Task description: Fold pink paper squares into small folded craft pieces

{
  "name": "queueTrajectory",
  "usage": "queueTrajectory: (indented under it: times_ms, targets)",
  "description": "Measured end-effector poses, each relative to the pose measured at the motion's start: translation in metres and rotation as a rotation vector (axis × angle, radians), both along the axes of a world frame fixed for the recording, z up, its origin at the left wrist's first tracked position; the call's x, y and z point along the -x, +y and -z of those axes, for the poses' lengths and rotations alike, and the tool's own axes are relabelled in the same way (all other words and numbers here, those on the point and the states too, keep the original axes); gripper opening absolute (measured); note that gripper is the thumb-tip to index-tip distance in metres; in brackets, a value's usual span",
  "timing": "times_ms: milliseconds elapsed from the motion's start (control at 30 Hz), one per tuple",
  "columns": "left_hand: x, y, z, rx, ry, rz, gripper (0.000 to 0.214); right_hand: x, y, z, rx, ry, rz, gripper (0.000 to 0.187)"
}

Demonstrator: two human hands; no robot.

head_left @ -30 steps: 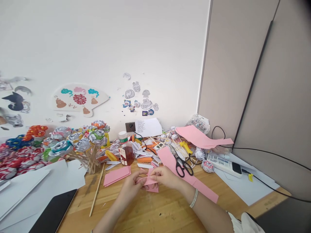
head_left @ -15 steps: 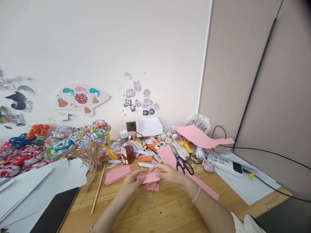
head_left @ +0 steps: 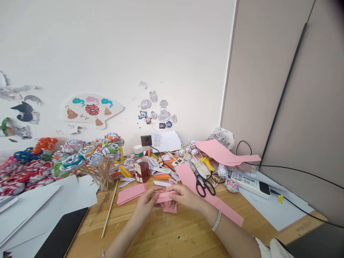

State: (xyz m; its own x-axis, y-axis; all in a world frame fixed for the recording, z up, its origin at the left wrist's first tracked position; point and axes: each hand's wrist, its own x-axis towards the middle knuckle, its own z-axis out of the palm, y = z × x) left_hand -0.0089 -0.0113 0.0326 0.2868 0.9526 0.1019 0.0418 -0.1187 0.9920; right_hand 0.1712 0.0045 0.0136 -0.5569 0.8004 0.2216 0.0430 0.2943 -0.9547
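Note:
Both my hands meet over the wooden table near its middle. My left hand pinches one end of a small folded pink paper piece, and my right hand, with a silver bracelet on its wrist, pinches the other end. More pink paper lies flat just under them. A stack of pink paper strips rests to the left of my left hand. A long pink sheet runs under my right forearm.
Black scissors lie on the pink sheet to the right. A small bottle, wooden sticks, paper scraps and several paper flowers crowd the back left. White sheets and a dark tablet lie left; a cabled device right.
My hands have stayed together on the pink piece, turning it slightly flatter between the fingers. The view has shifted a little to the left.

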Motion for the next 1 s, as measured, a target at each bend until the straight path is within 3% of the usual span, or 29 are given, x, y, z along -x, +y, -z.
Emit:
queueTrajectory:
  times_ms: [233, 467, 833, 1000]
  targets:
    - [-0.0032, -0.0003, 0.0002, 0.026, 0.035, 0.030, 0.029, -0.0003, 0.0035, 0.0021, 0.051, 0.054, 0.015, 0.022]
    - [-0.0046, -0.0033, -0.0033, 0.087, 0.032, 0.034, 0.027, -0.0014, 0.0056, 0.0045, -0.032, -0.005, 0.037, 0.014]
    - [-0.0008, -0.0059, -0.0026, 0.273, -0.164, 0.094, 0.022, -0.0001, 0.0050, 0.0045, 0.056, 0.078, 0.030, 0.026]
    - [-0.0009, -0.0048, -0.0012, 0.258, -0.173, 0.112, 0.022, -0.0010, 0.0055, 0.0042, 0.111, 0.133, -0.016, 0.031]
